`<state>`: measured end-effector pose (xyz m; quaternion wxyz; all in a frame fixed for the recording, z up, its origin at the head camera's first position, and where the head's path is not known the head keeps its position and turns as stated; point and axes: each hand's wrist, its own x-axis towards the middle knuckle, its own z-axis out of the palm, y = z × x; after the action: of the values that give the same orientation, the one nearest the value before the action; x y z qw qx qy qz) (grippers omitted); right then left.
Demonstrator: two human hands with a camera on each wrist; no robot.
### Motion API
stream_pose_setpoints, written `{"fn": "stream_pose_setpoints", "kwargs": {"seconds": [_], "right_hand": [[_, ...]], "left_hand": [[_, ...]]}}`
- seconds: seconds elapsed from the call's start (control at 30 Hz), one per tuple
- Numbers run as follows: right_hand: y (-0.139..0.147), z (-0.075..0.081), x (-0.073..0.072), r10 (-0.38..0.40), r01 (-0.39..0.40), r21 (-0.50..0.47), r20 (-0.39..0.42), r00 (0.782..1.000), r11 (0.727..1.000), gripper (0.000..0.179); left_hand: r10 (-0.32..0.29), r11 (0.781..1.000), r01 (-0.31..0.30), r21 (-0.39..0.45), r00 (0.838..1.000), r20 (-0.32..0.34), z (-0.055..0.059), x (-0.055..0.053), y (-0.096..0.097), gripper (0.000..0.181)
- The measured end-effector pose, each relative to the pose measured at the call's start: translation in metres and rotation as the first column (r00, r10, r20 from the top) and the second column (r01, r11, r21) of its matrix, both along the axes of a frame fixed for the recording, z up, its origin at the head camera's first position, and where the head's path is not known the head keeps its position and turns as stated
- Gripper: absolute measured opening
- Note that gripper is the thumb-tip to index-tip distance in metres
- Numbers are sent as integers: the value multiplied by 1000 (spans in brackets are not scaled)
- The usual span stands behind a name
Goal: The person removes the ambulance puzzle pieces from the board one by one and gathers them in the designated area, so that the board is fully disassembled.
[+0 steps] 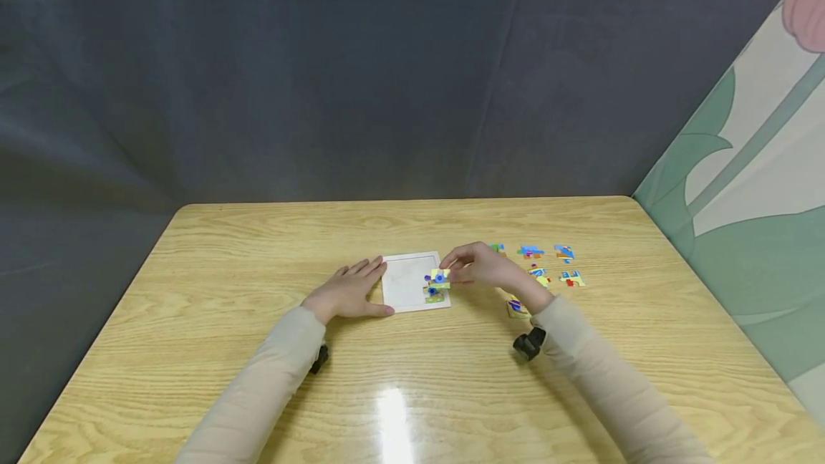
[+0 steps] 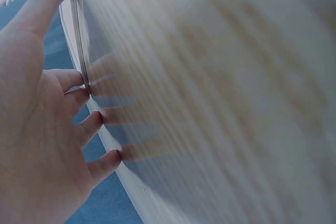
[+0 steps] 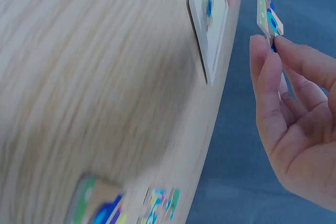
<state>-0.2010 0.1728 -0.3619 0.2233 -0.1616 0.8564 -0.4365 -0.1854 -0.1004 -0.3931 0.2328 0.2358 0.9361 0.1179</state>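
Note:
A shallow white puzzle tray [image 1: 402, 283] lies on the wooden table in front of the person. At its left side rests the left hand [image 1: 351, 292], fingers spread; the left wrist view shows the thumb and fingertips [image 2: 109, 162] low against the tabletop and the tray's edge. The right hand [image 1: 482, 266] pinches a puzzle piece [image 3: 269, 18] between thumb and fingertips, holding it over the tray's right part. This piece is yellow, green and blue. Beneath it, another colourful piece [image 1: 435, 299] sits in the tray's lower right corner, partly covered in the head view.
Several loose puzzle pieces [image 1: 571, 278] lie on the table to the right, some partly hidden by the right hand and forearm. One piece [image 1: 517, 308] lies nearest the right wrist. A dark curtain [image 1: 361, 92] stands behind the table [image 1: 258, 235], with a patterned wall covering [image 1: 767, 185] at right.

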Motion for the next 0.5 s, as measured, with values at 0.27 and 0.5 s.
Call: {"fn": "stream_pose_setpoints", "kwargs": {"seconds": [0.27,0.5], "right_hand": [[28,3,-3,-31,31,-4,32,999,1000,30],[55,8,-1,-41,40,24,16,999,999,32]], "left_hand": [[-5,1000,5,1,1000,-3,-3,-1,-1,90],[-1,1000,1,-16,1000,-9,-4,-2,0,91]]}}
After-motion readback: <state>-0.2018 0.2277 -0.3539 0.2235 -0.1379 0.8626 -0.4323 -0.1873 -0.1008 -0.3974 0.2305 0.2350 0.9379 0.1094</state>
